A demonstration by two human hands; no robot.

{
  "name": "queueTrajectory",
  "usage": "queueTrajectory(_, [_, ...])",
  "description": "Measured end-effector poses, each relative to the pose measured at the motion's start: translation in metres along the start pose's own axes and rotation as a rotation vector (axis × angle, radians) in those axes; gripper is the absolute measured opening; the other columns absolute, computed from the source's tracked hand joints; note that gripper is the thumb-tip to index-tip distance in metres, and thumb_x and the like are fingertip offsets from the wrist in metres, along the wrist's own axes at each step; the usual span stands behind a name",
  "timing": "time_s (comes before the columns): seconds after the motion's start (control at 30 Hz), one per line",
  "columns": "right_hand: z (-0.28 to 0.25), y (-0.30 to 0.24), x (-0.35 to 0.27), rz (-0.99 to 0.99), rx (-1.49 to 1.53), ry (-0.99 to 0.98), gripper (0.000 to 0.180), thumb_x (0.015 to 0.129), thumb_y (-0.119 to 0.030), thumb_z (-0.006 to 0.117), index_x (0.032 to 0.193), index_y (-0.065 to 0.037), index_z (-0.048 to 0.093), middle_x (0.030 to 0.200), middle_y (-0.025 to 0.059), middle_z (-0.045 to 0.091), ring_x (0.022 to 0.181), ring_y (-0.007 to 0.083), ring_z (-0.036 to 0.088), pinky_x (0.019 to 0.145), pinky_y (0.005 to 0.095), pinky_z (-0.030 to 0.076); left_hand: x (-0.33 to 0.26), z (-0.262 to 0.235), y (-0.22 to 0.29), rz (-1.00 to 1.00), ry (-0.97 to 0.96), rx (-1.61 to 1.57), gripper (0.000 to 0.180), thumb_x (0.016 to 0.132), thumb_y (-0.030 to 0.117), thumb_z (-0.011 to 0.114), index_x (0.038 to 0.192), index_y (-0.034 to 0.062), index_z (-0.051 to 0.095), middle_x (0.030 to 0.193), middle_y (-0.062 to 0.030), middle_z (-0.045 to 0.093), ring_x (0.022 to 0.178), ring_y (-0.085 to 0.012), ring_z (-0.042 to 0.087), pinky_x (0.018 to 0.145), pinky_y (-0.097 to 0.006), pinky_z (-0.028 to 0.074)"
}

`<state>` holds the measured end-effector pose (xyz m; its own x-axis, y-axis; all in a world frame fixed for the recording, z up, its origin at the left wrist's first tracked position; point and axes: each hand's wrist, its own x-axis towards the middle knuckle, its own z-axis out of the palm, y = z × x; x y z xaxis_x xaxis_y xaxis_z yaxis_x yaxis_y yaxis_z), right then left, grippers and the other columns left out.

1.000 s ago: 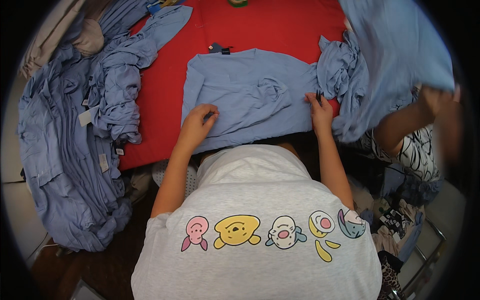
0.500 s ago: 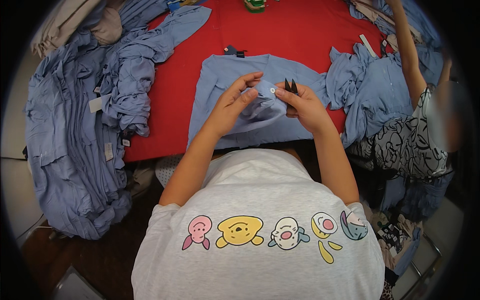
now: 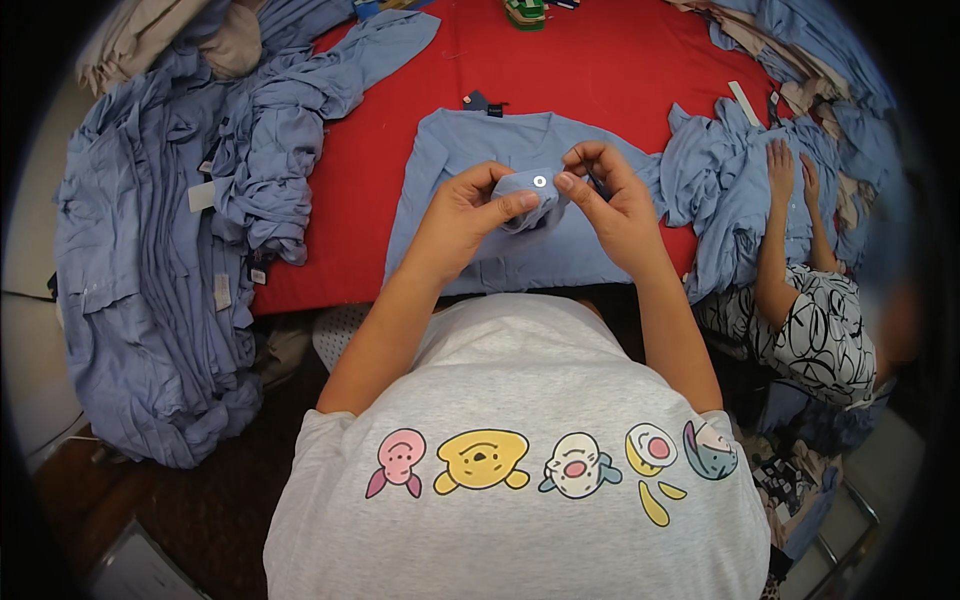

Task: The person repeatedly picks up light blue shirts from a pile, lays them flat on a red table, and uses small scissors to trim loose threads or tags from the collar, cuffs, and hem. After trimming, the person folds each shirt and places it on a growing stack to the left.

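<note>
A light blue shirt (image 3: pixel 440 165) lies spread before me, its dark neck label at the far edge. My left hand (image 3: pixel 465 220) pinches the shirt's cuff (image 3: pixel 515 186) between thumb and fingers, lifted above the body of the shirt. A white button (image 3: pixel 540 182) faces up on the cuff. My right hand (image 3: pixel 615 205) is closed at the cuff's right edge, thumb and forefinger tips beside the button. Between its fingers shows a dark sliver of the black thread snips (image 3: pixel 601 186); the rest of them is hidden by the hand.
A red-covered table (image 3: pixel 350 200) carries the work. Long heaps of blue shirts (image 3: pixel 150 270) hang over its left side. More blue garments (image 3: pixel 720 170) lie at right, under a co-worker's hands (image 3: pixel 782 170). A green object (image 3: pixel 525 14) sits at the far edge.
The snips' black blades, upright above my right hand before, are now mostly hidden among its fingers. The cuff has turned slightly in my left hand. The co-worker's raised arm has come down onto the garments.
</note>
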<state>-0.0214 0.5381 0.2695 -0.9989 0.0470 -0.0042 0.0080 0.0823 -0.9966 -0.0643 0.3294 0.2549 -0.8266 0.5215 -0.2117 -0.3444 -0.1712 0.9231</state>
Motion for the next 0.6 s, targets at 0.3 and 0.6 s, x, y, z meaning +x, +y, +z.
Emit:
queueTrajectory(0.3, [0.002,-0.016,-0.023,-0.124,-0.266,0.045,0.022,0.096,-0.014,0.073,0.112,-0.002,0.064,0.095,0.0048,0.07,0.086,0.0106,0.063,0.076,0.0253,0.05,0.003,0.003,-0.012,-0.014,0.059,-0.26,0.017,0.095,0.013,0.075,0.093,0.013,0.059,0.085,0.0028,0.066,0.077,-0.0025,0.057,0.069,-0.019,0.044])
queueTrajectory(0.6, [0.004,-0.014,-0.017,-0.224,-0.364,0.034,0.016,0.092,-0.012,0.076,0.101,-0.002,0.068,0.09,0.0068,0.073,0.081,0.0162,0.068,0.071,0.0282,0.052,0.002,0.005,-0.011,-0.001,0.05,-0.271,0.017,0.095,0.012,0.075,0.092,0.0109,0.058,0.084,0.0008,0.066,0.076,-0.003,0.057,0.068,-0.018,0.044])
